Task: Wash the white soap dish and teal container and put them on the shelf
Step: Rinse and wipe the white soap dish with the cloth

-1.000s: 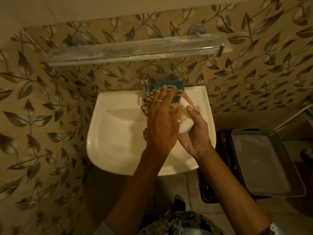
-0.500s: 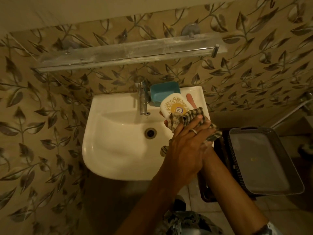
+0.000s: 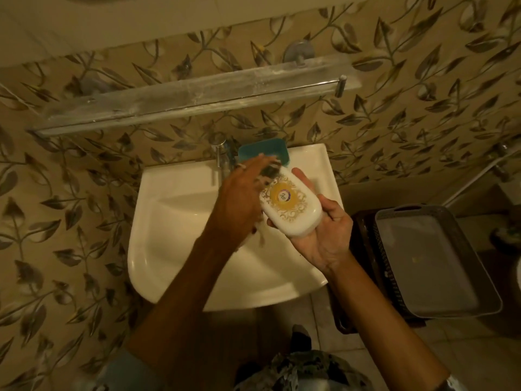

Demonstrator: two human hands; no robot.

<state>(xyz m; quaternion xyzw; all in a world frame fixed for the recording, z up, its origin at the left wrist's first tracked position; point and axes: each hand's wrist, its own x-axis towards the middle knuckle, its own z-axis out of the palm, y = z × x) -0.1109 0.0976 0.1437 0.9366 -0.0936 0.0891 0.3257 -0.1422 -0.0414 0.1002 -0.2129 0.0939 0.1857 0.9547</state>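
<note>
Right hand (image 3: pixel 324 235) grips white soap dish (image 3: pixel 290 207); left hand (image 3: pixel 239 204), blurred, covers striped cloth (image 3: pixel 269 173), grip unclear

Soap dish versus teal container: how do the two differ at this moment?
1. The soap dish is white with a gold emblem; the teal container is plain teal.
2. The soap dish is held in the right hand above the sink; the teal container sits on the sink's back rim beside the tap.
Shared: rounded-rectangular shape; neither is on the shelf.
</note>
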